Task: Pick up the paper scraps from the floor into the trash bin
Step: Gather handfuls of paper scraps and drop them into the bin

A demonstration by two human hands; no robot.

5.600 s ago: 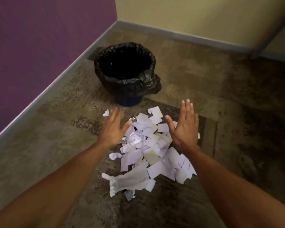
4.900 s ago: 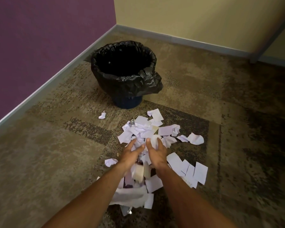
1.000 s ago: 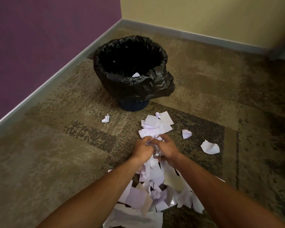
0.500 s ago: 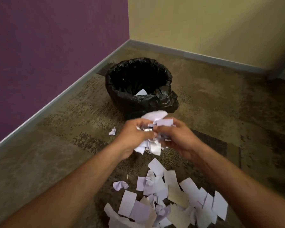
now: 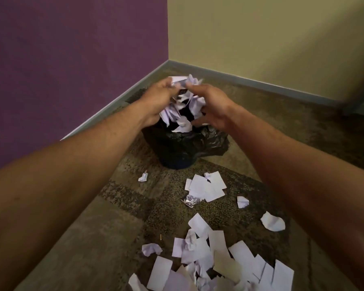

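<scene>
Scraps over the bin

Left hand (image 5: pixel 156 101) and right hand (image 5: pixel 213 106) spread open above the trash bin (image 5: pixel 183 148) — paper scraps (image 5: pixel 183 108) tumbling between.

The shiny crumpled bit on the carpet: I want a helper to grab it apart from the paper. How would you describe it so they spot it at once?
Start at the trash bin with its black liner in the corner, then come toward the camera to the cluster of flat white scraps on the dark carpet patch. At that cluster's near edge lies the foil wad: silvery, reflective and crinkled, where everything around it is matte white paper.
</scene>
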